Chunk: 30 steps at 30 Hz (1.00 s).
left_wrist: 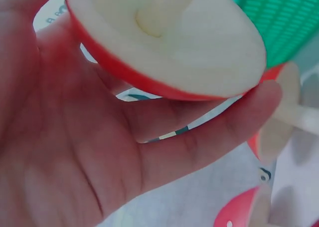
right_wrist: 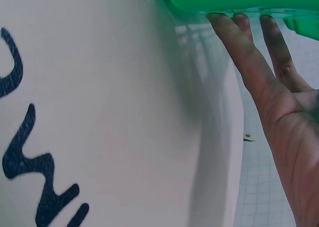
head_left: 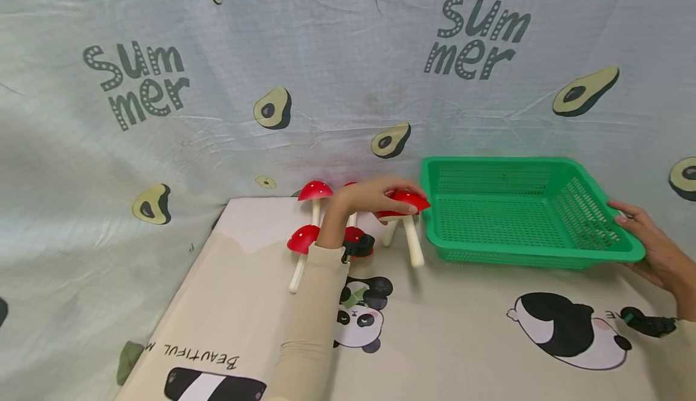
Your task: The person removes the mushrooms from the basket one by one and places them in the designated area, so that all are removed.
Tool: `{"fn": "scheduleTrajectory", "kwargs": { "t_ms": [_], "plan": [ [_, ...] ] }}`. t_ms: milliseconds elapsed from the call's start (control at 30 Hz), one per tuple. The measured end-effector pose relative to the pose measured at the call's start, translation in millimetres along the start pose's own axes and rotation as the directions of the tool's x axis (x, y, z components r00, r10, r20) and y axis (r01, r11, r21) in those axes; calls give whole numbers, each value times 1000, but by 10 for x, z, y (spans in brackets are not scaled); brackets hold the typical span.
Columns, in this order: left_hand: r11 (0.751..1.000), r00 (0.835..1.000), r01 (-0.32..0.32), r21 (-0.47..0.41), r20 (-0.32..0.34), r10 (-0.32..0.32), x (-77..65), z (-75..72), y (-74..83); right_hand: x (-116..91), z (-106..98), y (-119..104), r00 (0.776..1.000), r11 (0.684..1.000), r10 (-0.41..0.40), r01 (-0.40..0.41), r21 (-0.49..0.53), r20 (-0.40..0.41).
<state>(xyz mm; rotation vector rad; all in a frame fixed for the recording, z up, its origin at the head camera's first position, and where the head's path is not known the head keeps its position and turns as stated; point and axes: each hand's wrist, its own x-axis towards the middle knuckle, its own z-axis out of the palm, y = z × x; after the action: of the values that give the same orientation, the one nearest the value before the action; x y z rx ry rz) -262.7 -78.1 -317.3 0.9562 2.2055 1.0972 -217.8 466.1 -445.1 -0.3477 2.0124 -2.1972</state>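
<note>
My left hand holds a toy mushroom with a red cap and a pale stem hanging down, just left of a green basket. In the left wrist view, the fingers lie along the outside of the cap, whose white underside shows. At the basket's right end, my right hand grips the rim. In the right wrist view, its fingertips touch the basket's green edge from below. Other red-capped mushrooms stand or lie around my left forearm, some partly hidden by it.
The basket's mesh floor shows nothing on it. A pale table cover printed with pandas lies underneath. Behind hangs a grey-white cloth with avocado prints. Another pale stem is just behind the held mushroom.
</note>
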Motion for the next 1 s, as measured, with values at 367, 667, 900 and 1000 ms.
{"fn": "scheduleTrajectory", "kwargs": {
  "t_ms": [367, 667, 900, 1000],
  "plan": [
    [989, 1000, -9, 149, 12, 8, -111, 37, -153, -25, 9, 14, 1000, 1000, -5, 5, 8, -3],
    [972, 997, 73, 224, 6, -76, -168, 89, -189, -4, -29, 38, 1000, 1000, 3, -3, 7, -4],
    [964, 995, 99, 245, 0, -102, -147, 125, -222, 2, -75, 78, 1000, 1000, 4, -4, 4, -7],
    [960, 995, 97, 263, 7, -102, -135, 144, -246, 2, -76, 80, 1000, 1000, -4, 4, 5, -2]
  ]
}}
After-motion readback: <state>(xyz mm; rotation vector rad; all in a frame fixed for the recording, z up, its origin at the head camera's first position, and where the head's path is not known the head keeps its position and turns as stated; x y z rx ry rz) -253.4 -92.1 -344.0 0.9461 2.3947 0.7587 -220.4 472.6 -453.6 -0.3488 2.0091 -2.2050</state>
